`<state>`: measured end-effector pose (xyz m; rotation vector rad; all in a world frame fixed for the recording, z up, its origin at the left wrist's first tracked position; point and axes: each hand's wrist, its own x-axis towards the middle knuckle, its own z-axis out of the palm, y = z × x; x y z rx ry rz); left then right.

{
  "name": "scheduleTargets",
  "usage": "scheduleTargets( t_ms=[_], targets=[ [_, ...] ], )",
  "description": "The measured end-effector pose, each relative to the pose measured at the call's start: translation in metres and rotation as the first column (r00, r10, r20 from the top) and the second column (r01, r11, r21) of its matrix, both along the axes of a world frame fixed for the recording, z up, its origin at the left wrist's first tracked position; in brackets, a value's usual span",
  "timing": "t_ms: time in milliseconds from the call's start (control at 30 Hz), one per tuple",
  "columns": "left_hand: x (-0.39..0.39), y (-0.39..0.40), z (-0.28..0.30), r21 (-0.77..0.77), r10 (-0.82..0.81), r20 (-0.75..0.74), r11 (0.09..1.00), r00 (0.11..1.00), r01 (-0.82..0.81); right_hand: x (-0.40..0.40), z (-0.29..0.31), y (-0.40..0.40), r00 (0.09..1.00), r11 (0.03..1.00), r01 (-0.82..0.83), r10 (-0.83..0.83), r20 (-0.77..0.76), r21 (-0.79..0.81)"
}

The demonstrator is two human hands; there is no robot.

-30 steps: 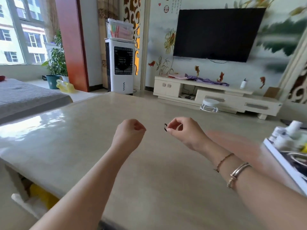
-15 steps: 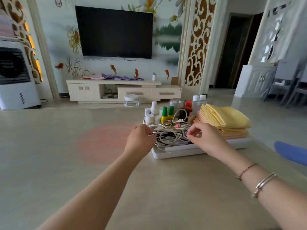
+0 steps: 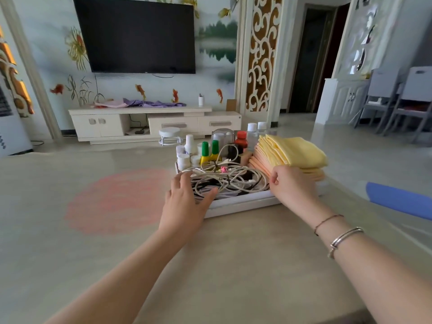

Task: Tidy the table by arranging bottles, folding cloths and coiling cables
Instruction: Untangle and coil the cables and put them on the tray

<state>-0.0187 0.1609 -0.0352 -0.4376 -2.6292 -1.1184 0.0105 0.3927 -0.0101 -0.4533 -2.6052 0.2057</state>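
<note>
Head view: beige bench (image 3: 233, 265) with a white tray (image 3: 240, 202) set on it, well toward the far side. In the tray, a tangle of cables (image 3: 231, 181) at the front, mostly pale with some black, piled loose and uncoiled. Behind the cables, a cluster of bottles (image 3: 210, 150) standing upright: small white ones at left, two yellow with green caps, a red-capped one, two clear with white caps at the back. At the tray's right, a stack of folded cloths (image 3: 294, 153), yellow on top, peach beneath.

Left hand (image 3: 184, 204) at the tray's near-left corner, fingers spread and fairly straight, fingertips touching the cable pile, gripping nothing. Right hand (image 3: 292, 185) at the front of the cloth stack, fingers curled against the cloth edges; real grip or mere contact cannot be told. Bracelets (image 3: 343, 239) on the right wrist.

Further back, a wall television (image 3: 135, 33) over a low white cabinet (image 3: 149, 122).
</note>
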Motion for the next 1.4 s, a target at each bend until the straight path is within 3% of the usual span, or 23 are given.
scheduleTargets(
  t_ms=[400, 500, 633, 733, 900, 1000, 1400],
  targets=[
    [0.002, 0.002, -0.015, -0.231, -0.085, -0.002, 0.97, 0.996, 0.082, 0.033, 0.0, 0.005, 0.994, 0.992, -0.109, 0.11, 0.023, -0.061],
    [0.0, 0.0, -0.014, -0.176, -0.064, 0.019, 0.982, 0.998, 0.066, 0.046, -0.001, 0.015, 0.998, 0.994, -0.061, 0.062, 0.017, -0.092],
    [0.005, 0.001, -0.009, -0.109, -0.06, 0.039, 0.992, 0.997, 0.064, 0.057, -0.008, 0.038, 0.983, 0.981, 0.179, -0.175, 0.052, -0.08],
    [0.01, 0.003, -0.006, -0.054, -0.005, 0.074, 0.998, 0.997, 0.009, 0.057, -0.011, 0.052, 0.96, 0.946, 0.279, -0.269, 0.08, -0.165],
    [0.004, 0.006, -0.005, 0.053, 0.048, 0.197, 0.997, 0.979, -0.06, 0.047, -0.016, 0.065, 0.977, 0.878, 0.186, -0.118, 0.177, -0.441],
    [0.004, 0.006, -0.004, 0.059, 0.048, 0.191, 0.996, 0.981, -0.06, 0.038, -0.019, 0.072, 0.992, 0.814, 0.113, -0.061, 0.11, -0.569],
    [-0.014, -0.002, -0.002, 0.064, -0.019, 0.202, 0.998, 0.979, 0.006, 0.027, -0.03, 0.077, 0.998, 0.818, 0.063, -0.065, 0.018, -0.572]
  ],
)
